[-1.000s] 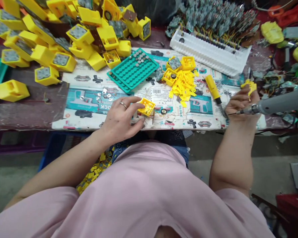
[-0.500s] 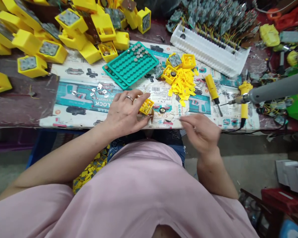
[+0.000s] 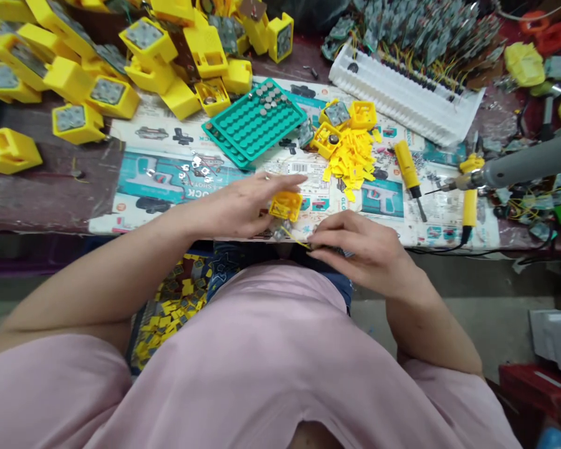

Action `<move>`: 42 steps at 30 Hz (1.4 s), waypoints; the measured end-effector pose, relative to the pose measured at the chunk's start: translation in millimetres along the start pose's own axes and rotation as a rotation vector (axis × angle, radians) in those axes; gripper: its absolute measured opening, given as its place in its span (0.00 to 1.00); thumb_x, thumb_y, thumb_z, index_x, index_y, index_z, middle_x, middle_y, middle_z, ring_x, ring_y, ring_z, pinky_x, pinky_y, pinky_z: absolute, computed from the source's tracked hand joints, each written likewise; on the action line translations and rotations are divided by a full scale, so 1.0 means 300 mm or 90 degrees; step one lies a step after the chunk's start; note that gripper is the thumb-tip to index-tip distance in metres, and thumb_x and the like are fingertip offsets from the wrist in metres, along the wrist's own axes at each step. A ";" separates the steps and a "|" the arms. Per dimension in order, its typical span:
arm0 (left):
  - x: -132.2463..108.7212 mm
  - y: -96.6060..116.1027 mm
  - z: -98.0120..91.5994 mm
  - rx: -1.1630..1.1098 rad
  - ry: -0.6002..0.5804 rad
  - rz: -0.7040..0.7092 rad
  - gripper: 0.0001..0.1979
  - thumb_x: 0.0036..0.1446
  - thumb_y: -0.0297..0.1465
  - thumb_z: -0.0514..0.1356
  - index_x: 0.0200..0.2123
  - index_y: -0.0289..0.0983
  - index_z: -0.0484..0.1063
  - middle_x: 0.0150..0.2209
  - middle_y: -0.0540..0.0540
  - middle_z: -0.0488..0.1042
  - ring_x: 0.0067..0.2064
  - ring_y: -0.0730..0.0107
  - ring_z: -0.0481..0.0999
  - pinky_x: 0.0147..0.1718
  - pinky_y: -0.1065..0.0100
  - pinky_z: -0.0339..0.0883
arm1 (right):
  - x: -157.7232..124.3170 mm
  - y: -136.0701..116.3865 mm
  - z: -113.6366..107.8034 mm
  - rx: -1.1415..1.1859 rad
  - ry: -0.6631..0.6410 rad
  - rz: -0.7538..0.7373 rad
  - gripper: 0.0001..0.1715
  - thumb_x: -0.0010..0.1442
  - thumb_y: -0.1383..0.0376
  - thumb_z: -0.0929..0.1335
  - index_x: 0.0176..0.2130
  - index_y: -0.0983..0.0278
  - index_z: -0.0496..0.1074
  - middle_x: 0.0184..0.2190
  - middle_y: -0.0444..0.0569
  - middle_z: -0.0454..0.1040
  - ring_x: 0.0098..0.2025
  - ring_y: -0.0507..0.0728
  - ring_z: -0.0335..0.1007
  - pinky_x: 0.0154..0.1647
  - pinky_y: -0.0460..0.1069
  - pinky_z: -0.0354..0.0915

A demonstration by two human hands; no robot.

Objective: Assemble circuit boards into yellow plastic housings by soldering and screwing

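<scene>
My left hand point(image 3: 243, 206) lies at the near edge of the table with its fingers closed around a small yellow plastic box point(image 3: 286, 204). My right hand point(image 3: 355, 240) sits just right of it at the table edge, fingers pinched together on a thin yellow wire point(image 3: 295, 237) that runs toward the box. A soldering iron with a yellow handle point(image 3: 470, 187) lies on the table to the right, away from both hands. A grey tool barrel point(image 3: 518, 165) reaches in from the right above it.
A green tray of button cells point(image 3: 255, 121) lies behind my hands. Beside it are a heap of small yellow parts point(image 3: 350, 159), a yellow screwdriver point(image 3: 407, 168) and a white rack of circuit boards point(image 3: 402, 93). Yellow boxes point(image 3: 98, 68) pile up at back left.
My right hand let go of the soldering iron at the right and came left to the table edge, where it now pinches the wire beside the box. The left hand stayed on the box.
</scene>
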State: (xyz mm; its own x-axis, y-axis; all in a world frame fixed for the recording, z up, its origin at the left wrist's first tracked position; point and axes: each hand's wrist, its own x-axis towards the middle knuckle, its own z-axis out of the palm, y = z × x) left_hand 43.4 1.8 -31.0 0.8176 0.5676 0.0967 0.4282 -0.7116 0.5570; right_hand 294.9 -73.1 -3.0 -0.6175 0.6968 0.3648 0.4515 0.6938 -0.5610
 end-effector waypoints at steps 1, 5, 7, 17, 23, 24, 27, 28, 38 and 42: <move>0.012 0.002 -0.004 -0.037 -0.026 0.028 0.35 0.59 0.24 0.53 0.69 0.38 0.52 0.62 0.42 0.71 0.62 0.62 0.71 0.58 0.61 0.68 | 0.009 -0.019 -0.009 0.026 -0.015 -0.013 0.08 0.64 0.67 0.69 0.45 0.62 0.76 0.40 0.49 0.78 0.44 0.51 0.76 0.45 0.45 0.72; 0.015 0.006 0.005 -0.080 0.058 0.010 0.29 0.60 0.22 0.50 0.65 0.38 0.60 0.64 0.43 0.68 0.63 0.65 0.70 0.60 0.62 0.67 | 0.047 0.000 -0.004 0.049 0.029 0.050 0.04 0.62 0.66 0.71 0.40 0.62 0.77 0.38 0.47 0.79 0.41 0.51 0.76 0.41 0.45 0.71; -0.016 0.013 0.023 -0.065 0.176 -0.062 0.22 0.63 0.26 0.50 0.60 0.37 0.66 0.60 0.42 0.73 0.60 0.64 0.73 0.60 0.60 0.68 | 0.060 0.045 0.016 0.040 0.078 0.114 0.03 0.61 0.65 0.72 0.38 0.61 0.77 0.36 0.47 0.79 0.38 0.52 0.75 0.39 0.47 0.70; -0.041 0.132 0.197 0.184 0.251 -0.185 0.41 0.59 0.51 0.58 0.68 0.35 0.55 0.52 0.35 0.74 0.53 0.47 0.72 0.54 0.49 0.61 | 0.112 0.097 0.097 -0.102 0.026 0.221 0.05 0.60 0.63 0.71 0.37 0.61 0.78 0.38 0.49 0.79 0.43 0.57 0.71 0.49 0.53 0.64; -0.040 0.101 0.160 0.148 0.204 -0.138 0.36 0.60 0.39 0.56 0.69 0.33 0.53 0.46 0.40 0.78 0.48 0.53 0.75 0.56 0.52 0.59 | 0.101 0.096 0.061 -0.162 -0.088 0.200 0.12 0.65 0.64 0.67 0.43 0.60 0.79 0.38 0.51 0.77 0.42 0.58 0.70 0.44 0.53 0.64; -0.044 0.099 0.152 0.145 0.195 -0.127 0.36 0.59 0.38 0.56 0.68 0.33 0.53 0.47 0.39 0.78 0.49 0.54 0.75 0.57 0.51 0.58 | 0.108 0.089 0.052 -0.186 -0.114 0.198 0.12 0.65 0.64 0.66 0.44 0.61 0.80 0.38 0.51 0.77 0.42 0.58 0.70 0.43 0.53 0.64; -0.048 0.100 0.136 0.146 0.171 -0.105 0.35 0.60 0.36 0.56 0.68 0.33 0.53 0.49 0.39 0.78 0.51 0.54 0.75 0.60 0.51 0.56 | 0.149 0.053 0.028 -0.285 -0.211 0.202 0.13 0.66 0.63 0.66 0.42 0.62 0.80 0.37 0.54 0.77 0.42 0.60 0.69 0.39 0.52 0.61; -0.047 0.100 0.133 0.149 0.167 -0.101 0.35 0.60 0.36 0.56 0.68 0.33 0.53 0.49 0.39 0.78 0.51 0.54 0.75 0.60 0.51 0.56 | 0.167 0.040 0.022 -0.315 -0.247 0.204 0.13 0.66 0.63 0.66 0.41 0.63 0.80 0.37 0.54 0.77 0.42 0.60 0.68 0.37 0.52 0.59; -0.044 0.086 0.125 0.176 0.140 -0.087 0.38 0.60 0.38 0.57 0.70 0.32 0.50 0.47 0.38 0.79 0.50 0.53 0.76 0.60 0.50 0.57 | 0.206 0.041 -0.005 -0.321 -0.281 0.192 0.11 0.65 0.64 0.67 0.40 0.63 0.80 0.37 0.52 0.79 0.41 0.58 0.71 0.36 0.51 0.57; -0.043 0.083 0.124 0.181 0.138 -0.087 0.38 0.60 0.38 0.57 0.69 0.32 0.50 0.47 0.38 0.79 0.50 0.53 0.77 0.60 0.50 0.57 | 0.179 0.066 0.004 -0.278 -0.232 0.199 0.09 0.63 0.64 0.69 0.41 0.61 0.81 0.37 0.50 0.79 0.40 0.57 0.72 0.36 0.50 0.58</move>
State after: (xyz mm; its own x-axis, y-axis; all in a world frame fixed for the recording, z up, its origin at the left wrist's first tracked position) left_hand 57.9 -38.7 -48.9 0.6582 0.7178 0.2269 0.6420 -0.6926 0.3288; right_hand 269.8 -22.2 4.6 -0.5585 0.8251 -0.0857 0.8185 0.5313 -0.2187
